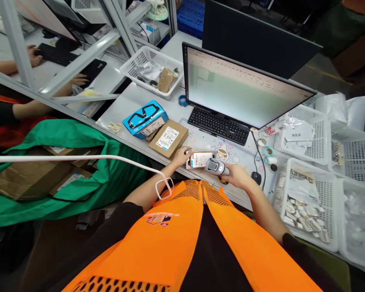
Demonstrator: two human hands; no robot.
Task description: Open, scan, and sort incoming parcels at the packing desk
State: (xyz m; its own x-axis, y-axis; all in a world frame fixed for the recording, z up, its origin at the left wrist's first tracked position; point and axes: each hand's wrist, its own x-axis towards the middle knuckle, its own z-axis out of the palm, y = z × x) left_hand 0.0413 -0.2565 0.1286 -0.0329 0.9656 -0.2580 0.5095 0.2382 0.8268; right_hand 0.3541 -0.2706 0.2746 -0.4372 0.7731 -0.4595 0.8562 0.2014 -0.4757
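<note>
Currently, I read the right hand (239, 177) as clamped around the handle of a scanner (214, 165); its fingertips are partly hidden behind the grip. The left hand (181, 157) is closed on the left end of a small packet (197, 159), its lower fingers out of my sight. The packet is at the front edge of the desk (111, 118), directly under the scanner head, which covers part of its right side. The print on its white label is too small for me to read.

Beside the left hand lies a brown cardboard carton (179, 134), flat and rectangular, bearing a paper label. It partly overlaps a glossy blue box (146, 115). Beyond are a black plastic keyboard (219, 125) and a flat screen (246, 87), its text washed out by glare.

At right, I note a perforated white plastic basket (328, 202) containing small flat pieces. At left, a green fabric sack (118, 162) holds cartons and is cut off by the frame; a smooth white cable (109, 157) crosses before it.
</note>
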